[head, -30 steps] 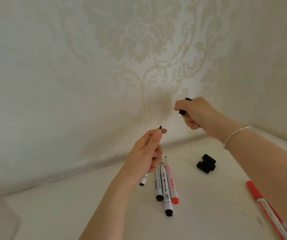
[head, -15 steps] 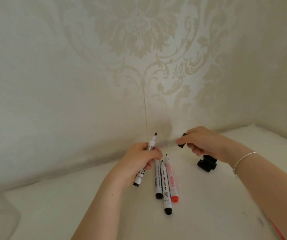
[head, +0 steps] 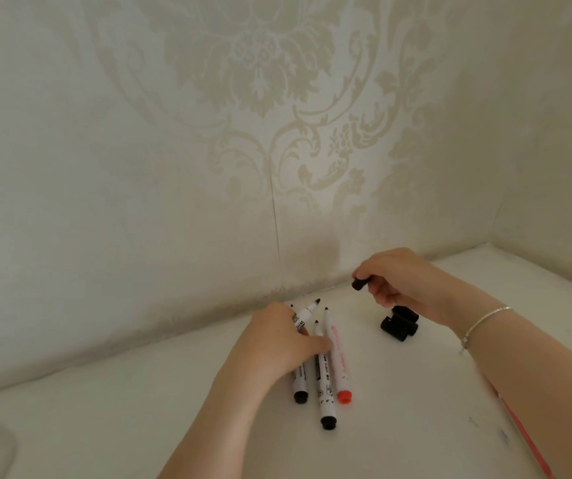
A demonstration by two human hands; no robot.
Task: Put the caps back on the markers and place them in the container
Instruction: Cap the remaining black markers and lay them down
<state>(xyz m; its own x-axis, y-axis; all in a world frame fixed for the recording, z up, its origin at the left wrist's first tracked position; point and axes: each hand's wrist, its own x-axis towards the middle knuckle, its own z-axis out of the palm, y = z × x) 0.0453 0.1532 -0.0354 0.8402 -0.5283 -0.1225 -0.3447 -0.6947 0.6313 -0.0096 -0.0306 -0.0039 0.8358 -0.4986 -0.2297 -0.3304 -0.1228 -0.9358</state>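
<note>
Three uncapped white-barrelled markers (head: 326, 378) lay side by side on the white tabletop (head: 139, 409), near its back edge. The left hand (head: 277, 344) gripped a fourth white marker with a black tip (head: 307, 314), it seemed, low over them. The right hand (head: 398, 278) pinched a black cap (head: 360, 283) above two loose black caps (head: 400, 323).

Letters "WH" legible on held marker (head: 303, 318); other barrel print unreadable.
</note>
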